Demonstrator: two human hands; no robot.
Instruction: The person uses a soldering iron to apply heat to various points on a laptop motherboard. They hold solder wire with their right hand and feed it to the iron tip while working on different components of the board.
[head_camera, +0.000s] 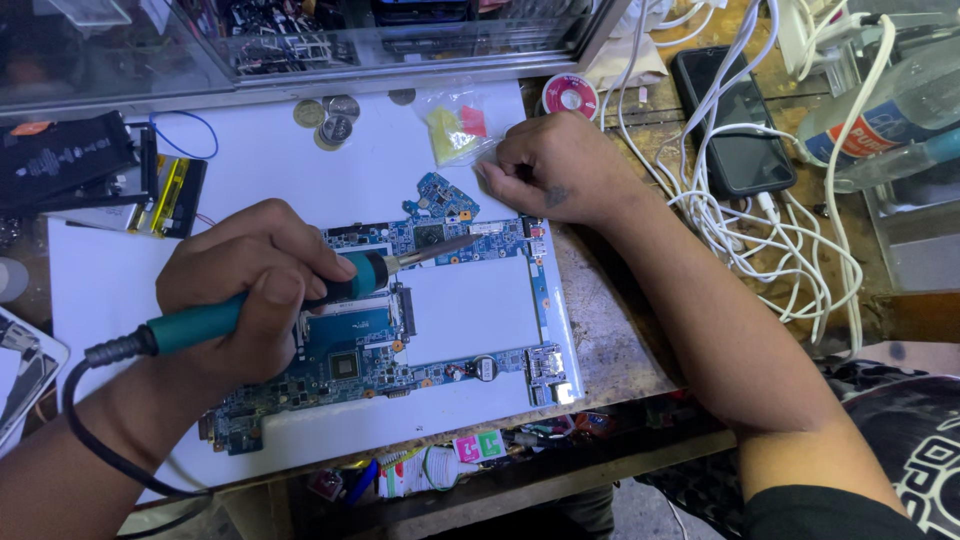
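Left hand (245, 290) wrapped tight on teal soldering iron (300, 295), tip angled onto blue circuit board (400, 330) mid-desk. Right hand (555, 165) curled shut, knuckles pressing white sheet (300, 170) near board's far edge, likely as a brace; nothing visibly held. White cables (780, 230), phone (735, 120) clutter right side.

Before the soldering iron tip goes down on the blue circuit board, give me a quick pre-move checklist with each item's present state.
1. Left hand grips soldering iron firmly: ok.
2. Iron tip over blue circuit board, near its top edge: ok.
3. Tip touching a joint: cannot tell.
4. Right hand away from tip, resting beyond the board: ok.
5. Iron cord clear of board: ok.
6. Small plastic bag and white cables clear of the tip: ok.
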